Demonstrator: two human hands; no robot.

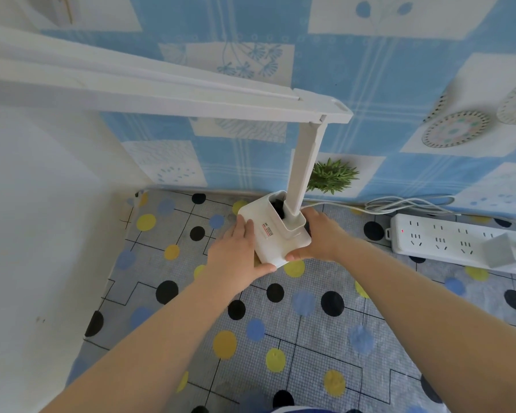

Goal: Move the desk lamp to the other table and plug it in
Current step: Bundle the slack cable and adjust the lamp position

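My left hand [236,251] and right hand [316,236] clasp the desk lamp [276,234] base near the table's far edge; its cord [399,204] could snag the power strip [447,236].

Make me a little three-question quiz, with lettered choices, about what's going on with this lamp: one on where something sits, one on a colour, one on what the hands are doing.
1. Where does the power strip lie relative to the desk lamp?
A. To its right, along the wall
B. To its left, in the corner
C. Under its base

2. What colour is the small indicator light on the power strip?
A. Green
B. Red
C. Blue

3. What are the hands doing?
A. Both hang idle
B. Only one touches the lamp
C. The left hand and right hand hold the lamp's base from either side

Answers:
1. A: the strip lies on the dotted tablecloth, right of the lamp, by the wallpapered wall.
2. B: a red dot glows near the strip's left end.
3. C: fingers and thumbs of both hands wrap the base's edges.
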